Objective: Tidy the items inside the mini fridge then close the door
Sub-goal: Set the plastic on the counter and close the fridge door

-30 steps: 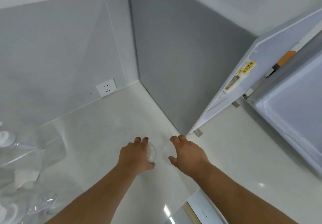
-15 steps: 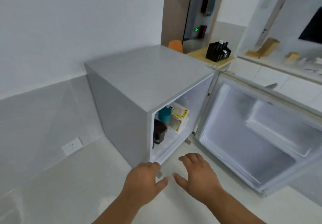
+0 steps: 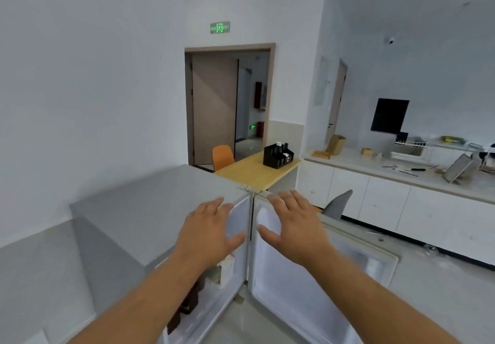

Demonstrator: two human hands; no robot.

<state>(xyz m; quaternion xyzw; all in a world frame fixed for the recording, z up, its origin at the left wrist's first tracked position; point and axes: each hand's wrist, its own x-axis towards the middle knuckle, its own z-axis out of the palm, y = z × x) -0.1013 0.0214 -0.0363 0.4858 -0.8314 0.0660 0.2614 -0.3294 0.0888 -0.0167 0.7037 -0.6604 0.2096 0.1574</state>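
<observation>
Grey, smooth-sided and box-shaped, one mini fridge [image 3: 150, 204] stood on the pale floor against the white wall, at the lower left of the view. Its single door [image 3: 316, 284] hung wide open to the right, hinged at the cabinet's front right corner, showing a white moulded plastic liner with a rimmed edge. Inside the cabinet, largely hidden behind the left forearm, at least two items could be made out: one dark brown item [image 3: 187, 303] low down and one pale carton-like item [image 3: 227, 268] above it; their exact kind could not be told.

Two bare hands were in view. The left hand [image 3: 206, 233] was held flat with fingers spread, palm down, in front of the cabinet's upper front edge, holding nothing. The right hand [image 3: 294, 228] was likewise flat and spread, over the top inner corner of the door, holding nothing. Whether either hand touched the fridge could not be told.

Behind the fridge stood one light wooden table [image 3: 254, 172] carrying one black compartmented organiser [image 3: 278, 154], with one orange chair [image 3: 222, 156] beside it. One open doorway [image 3: 230, 102] with a brown frame lay beyond, under one green-lit exit sign [image 3: 220, 27]. To the right ran one long white counter [image 3: 388, 172] over flat-fronted white cabinets, strewn with small objects too blurred to count, and one black rectangular panel [image 3: 389, 115] hung on the wall above it. One grey chair back [image 3: 338, 204] rose behind the door.
</observation>
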